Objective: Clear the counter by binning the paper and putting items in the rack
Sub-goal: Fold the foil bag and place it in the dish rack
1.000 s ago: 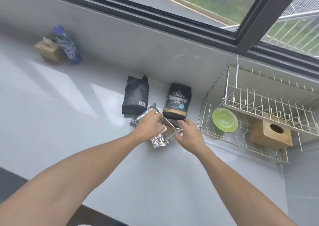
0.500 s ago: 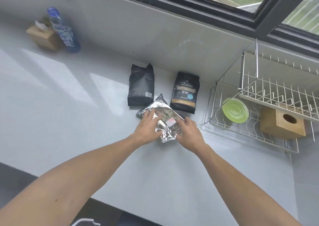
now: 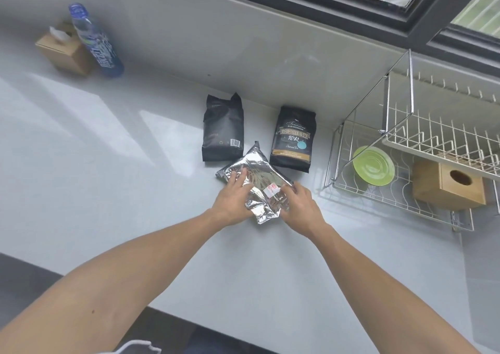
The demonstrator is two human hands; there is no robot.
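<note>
A crinkled silver foil bag (image 3: pixel 259 176) with a small white and red label lies flat on the pale counter (image 3: pixel 108 169). My left hand (image 3: pixel 233 201) grips its left edge and my right hand (image 3: pixel 299 205) grips its right edge. Just behind it stand a plain black bag (image 3: pixel 223 129) and a black coffee bag (image 3: pixel 293 138) with gold print. The wire dish rack (image 3: pixel 400 199) sits to the right and holds a green saucer (image 3: pixel 374 168) and a wooden tissue box (image 3: pixel 450 186) on its lower shelf.
At the far left, against the wall, stand a cardboard tissue box (image 3: pixel 63 52) and a blue bottle (image 3: pixel 94 41). A window runs along the top. The counter's front edge crosses the lower left, with dark floor beyond it.
The view has shifted so the rack and bags sit lower and further right. Both hands have closed in on the foil bag's edges, and the bag now lies flatter with its label showing.
</note>
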